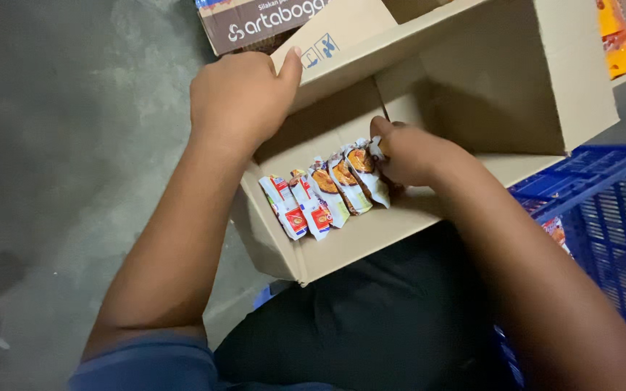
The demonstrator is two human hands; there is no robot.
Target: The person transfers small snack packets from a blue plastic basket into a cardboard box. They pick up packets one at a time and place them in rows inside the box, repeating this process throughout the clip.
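Left hand [244,98]: you clamp the far-left flap [342,40] of the cardboard box [371,239], steadying it open.
Right hand [414,153]: closed on the rightmost packet, pressing the row tight.
Packets [327,192]: upright row inside the box, near wall.

Packets [325,192] in a row inside carton [371,235], crate [603,217] at right

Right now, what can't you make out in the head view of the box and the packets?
- Right hand fingers curl over the last packet, so its grip on the packets is hidden.
- Cardboard box: its far end lies behind a raised flap.
- Blue crate: cut off by the right edge; the right forearm covers its contents.
- Orange packets at the top right corner: cut off.
- Left hand: its fingers are hidden behind the flap.
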